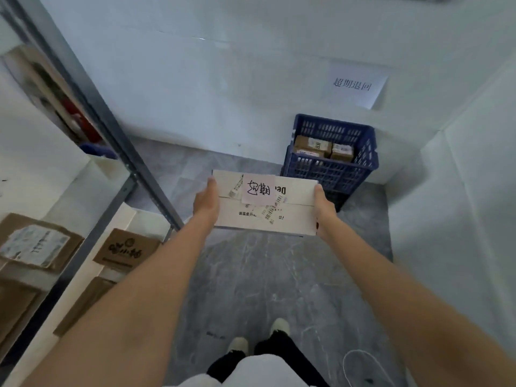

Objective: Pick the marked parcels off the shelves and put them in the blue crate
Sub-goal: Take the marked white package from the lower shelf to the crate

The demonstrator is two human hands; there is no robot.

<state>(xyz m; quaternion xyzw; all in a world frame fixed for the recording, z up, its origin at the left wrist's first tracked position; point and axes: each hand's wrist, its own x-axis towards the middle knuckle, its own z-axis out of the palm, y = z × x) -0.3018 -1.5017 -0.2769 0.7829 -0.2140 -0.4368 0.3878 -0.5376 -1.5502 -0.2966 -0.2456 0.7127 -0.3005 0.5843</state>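
- Both my hands, left hand (206, 201) and right hand (324, 205), clasp the white box (266, 216) by its ends, pink note (258, 189) up.
- Carrying step: the box is above the floor, short of the blue crate (331, 167).
- Next, I reckon: lower it onto the brown parcels (324, 148) inside.

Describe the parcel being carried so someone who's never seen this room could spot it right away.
Start at the blue crate in the far corner. In front of it, a white box is held between the left hand and right hand. Unlike the brown parcels in the crate, it carries a pink note.
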